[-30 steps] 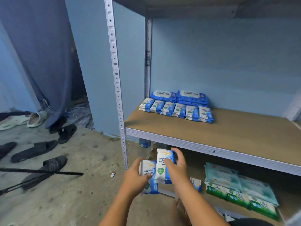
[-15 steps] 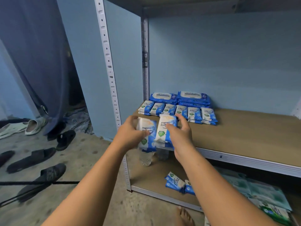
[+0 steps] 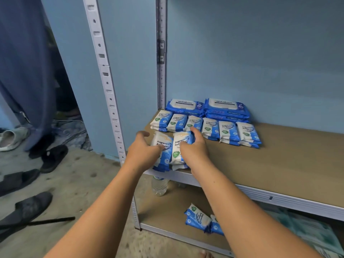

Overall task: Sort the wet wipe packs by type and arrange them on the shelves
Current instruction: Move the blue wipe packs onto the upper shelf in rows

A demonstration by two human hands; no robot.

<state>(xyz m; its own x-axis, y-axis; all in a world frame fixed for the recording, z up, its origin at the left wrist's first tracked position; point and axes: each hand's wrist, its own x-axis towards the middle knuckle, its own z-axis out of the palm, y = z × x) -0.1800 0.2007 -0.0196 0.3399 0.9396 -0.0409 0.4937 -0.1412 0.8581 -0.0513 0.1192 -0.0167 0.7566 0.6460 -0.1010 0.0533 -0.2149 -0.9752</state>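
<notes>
**A:** Location?
**B:** Room with a pale blue wall (image 3: 260,53). Metal rack with a brown board middle shelf (image 3: 279,164).

**A:** Fingers?
**B:** Left hand (image 3: 143,151): thumb pressed on the face of the left pack (image 3: 164,141), forefinger raised beside its upper corner, other fingers hidden behind it. Right hand (image 3: 195,151): thumb on the face of the right pack (image 3: 176,155), forefinger hooked over its top edge, the rest hidden. Each hand pinches its pack.

**A:** Position of those two?
**B:** Side by side and touching at the front left corner of the middle shelf, lower ends at its front lip. Resting or held just above: cannot tell. White and blue, printed "Fragrance Fr…" and "Antibacterial".

**A:** Adjacent stock?
**B:** Just behind, a row of six small packs (image 3: 210,127) with the same print. Behind those, against the wall, the large antabax packs (image 3: 225,107) in two stacks.

**A:** Obstructions?
**B:** Front post (image 3: 106,81), just left of the left hand. Rear post (image 3: 161,53) at the back corner.

**A:** Below and around?
**B:** Lower shelf (image 3: 167,207): one clear bottle (image 3: 159,185), upright; loose small packs (image 3: 199,218) in a heap; greenish packs (image 3: 307,226) at the right, blurred. Concrete floor (image 3: 83,179): dark sandals (image 3: 54,157), a black rod (image 3: 50,220). Dark blue curtain (image 3: 24,71), far left.
</notes>
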